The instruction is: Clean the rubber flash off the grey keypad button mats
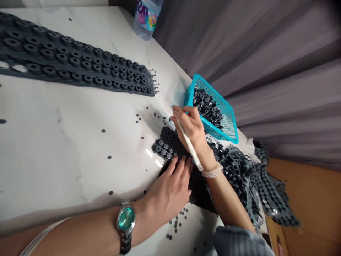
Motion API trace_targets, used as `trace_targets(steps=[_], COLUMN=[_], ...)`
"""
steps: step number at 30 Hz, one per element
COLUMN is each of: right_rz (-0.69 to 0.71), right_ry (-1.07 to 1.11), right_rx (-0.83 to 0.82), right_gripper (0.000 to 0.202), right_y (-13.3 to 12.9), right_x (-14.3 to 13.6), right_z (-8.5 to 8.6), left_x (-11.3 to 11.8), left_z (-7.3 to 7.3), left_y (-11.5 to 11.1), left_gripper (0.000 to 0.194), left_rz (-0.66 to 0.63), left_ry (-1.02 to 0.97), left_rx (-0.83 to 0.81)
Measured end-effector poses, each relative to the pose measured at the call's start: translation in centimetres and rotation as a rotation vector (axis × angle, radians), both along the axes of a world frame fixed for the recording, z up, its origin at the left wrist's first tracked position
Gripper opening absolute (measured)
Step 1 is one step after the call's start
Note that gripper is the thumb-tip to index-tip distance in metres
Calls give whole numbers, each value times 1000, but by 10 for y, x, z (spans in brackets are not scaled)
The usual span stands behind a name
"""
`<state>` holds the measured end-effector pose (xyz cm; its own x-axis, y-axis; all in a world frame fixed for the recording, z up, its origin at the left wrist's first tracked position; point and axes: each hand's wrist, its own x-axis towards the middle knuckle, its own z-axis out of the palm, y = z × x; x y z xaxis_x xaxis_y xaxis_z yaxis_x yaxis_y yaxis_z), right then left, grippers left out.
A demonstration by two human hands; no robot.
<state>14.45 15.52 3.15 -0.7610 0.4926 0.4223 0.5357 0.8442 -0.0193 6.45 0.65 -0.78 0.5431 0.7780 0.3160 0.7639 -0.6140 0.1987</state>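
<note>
My left hand (172,186), with a watch at the wrist, lies with its fingers stretched out on the near edge of a small dark rubber sheet (165,147) studded with round ring-shaped parts. Closed round a slim white pen-like tool (190,145), my right hand (194,129) is over the same sheet. The tool's tip is hidden behind the fingers, so I cannot tell whether it touches the sheet. Part of a flat black board (201,190) shows below the hands. Small black discs (176,225) are scattered about the white table.
Long dark rubber strips (80,60) with rows of rings lie at the upper left. A turquoise basket (231,119) holding small black rubber parts (207,106) stands beyond my right hand. Tangled rubber scraps (239,170) are heaped at the right. A water bottle (146,21) stands near the curtain (253,53).
</note>
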Motion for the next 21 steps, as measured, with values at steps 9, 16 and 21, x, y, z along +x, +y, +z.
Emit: trace_targets(steps=[9,16,21], right_rz=[-479,-886,-980], right_ry=[232,361,479], right_rx=[92,-47,-203], right_gripper=[10,23,23], right_y=[-52,-126,-165], right_x=[80,151,157], right_z=[29,22,-7], left_x=[-10,-22,-19], left_z=[2,10,12], left_y=[17,31,27], left_gripper=[52,43,40], left_rz=[64,93,21], left_ry=[134,119,89], left_rx=[90,154,200])
